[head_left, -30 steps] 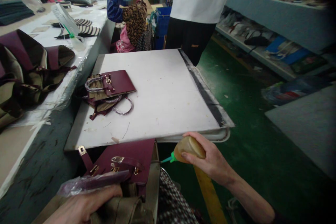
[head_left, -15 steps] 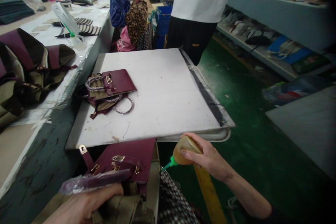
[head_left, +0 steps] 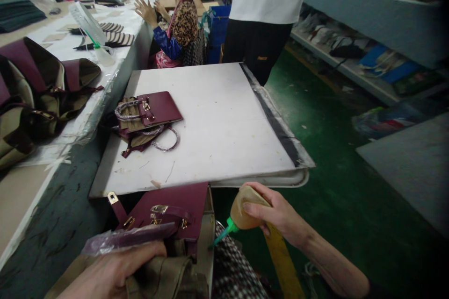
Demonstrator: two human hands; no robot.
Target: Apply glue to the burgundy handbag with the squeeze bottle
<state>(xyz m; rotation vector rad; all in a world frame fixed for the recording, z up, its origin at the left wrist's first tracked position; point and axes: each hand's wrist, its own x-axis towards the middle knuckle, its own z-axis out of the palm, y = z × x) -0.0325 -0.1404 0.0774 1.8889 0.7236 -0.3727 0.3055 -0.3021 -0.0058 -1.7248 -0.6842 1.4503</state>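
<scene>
A maroon handbag (head_left: pixel 175 198) with gold hardware and a khaki lining lies at the bottom, on a checked cloth (head_left: pixel 233 257). Across the bag's lining and under its plastic-wrapped handle (head_left: pixel 129 238) rests my left hand (head_left: pixel 115 264), its fingers wrapped round the bag and partly hidden. In my right hand (head_left: pixel 277 208) is a squeeze bottle (head_left: pixel 245 208) of amber liquid, tilted down to the left. Its green nozzle (head_left: pixel 224 232) points at the bag's side edge, with the tip at or very near that edge.
Ahead stands a white-topped table (head_left: pixel 217 117) with maroon bag pieces (head_left: pixel 150 112) at its left. A long workbench (head_left: pixel 115 67) on the left carries more bags (head_left: pixel 38 88). A seated co-worker (head_left: pixel 182 23) and a standing person (head_left: pixel 263 14) are beyond. Shelves (head_left: pixel 351 60) line the right.
The bottle's nozzle has moved slightly down along the bag's side edge. My left hand has barely shifted. The seated co-worker has lowered their arms and spread a hand.
</scene>
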